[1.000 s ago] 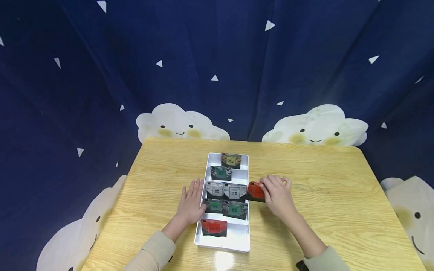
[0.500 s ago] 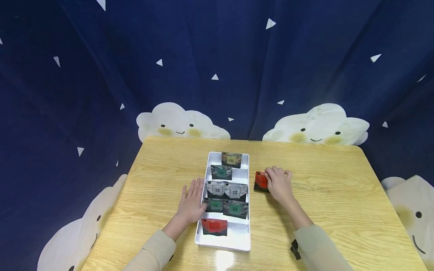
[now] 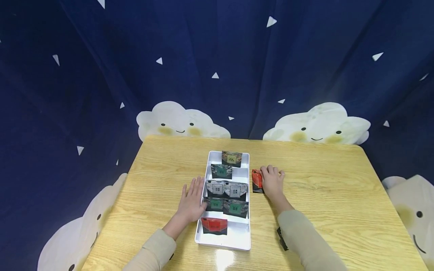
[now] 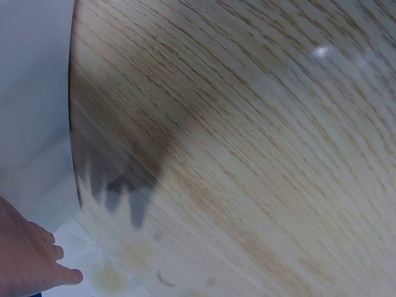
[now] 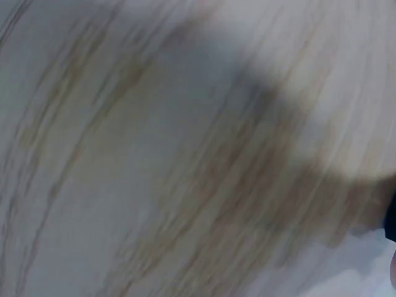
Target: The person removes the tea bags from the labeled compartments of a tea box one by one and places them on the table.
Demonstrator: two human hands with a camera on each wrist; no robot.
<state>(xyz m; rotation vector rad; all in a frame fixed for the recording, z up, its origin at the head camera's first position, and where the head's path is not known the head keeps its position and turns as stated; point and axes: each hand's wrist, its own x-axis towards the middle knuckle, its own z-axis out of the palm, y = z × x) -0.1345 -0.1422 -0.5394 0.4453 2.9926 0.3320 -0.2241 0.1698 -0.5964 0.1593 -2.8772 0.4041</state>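
A white compartment tray (image 3: 238,236) stands lengthwise on the wooden table in the head view. My left hand (image 3: 190,205) lies along its left wall with fingers straight, the thumb at the rim. Just right of the tray, my right hand (image 3: 272,183) pinches a red and black sachet (image 3: 256,180) whose right part is hidden by the fingers. Inside the tray stand a brown sachet (image 3: 232,159) at the back, a green one (image 3: 221,171), two grey-white sachets (image 3: 234,190), two darker green sachets (image 3: 235,207) and a red sachet (image 3: 214,225) in front.
The wooden table (image 3: 332,195) extends widely on both sides. A dark blue curtain (image 3: 190,56) with cloud figures hangs behind it. Part of my left hand (image 4: 28,257) shows in the left wrist view; the right wrist view is mostly blurred tabletop (image 5: 185,185).
My right hand has drawn the red sachet away from the tray's right edge and farther back, then slightly left again, with the sachet turned more upright in view. The left hand stays put.
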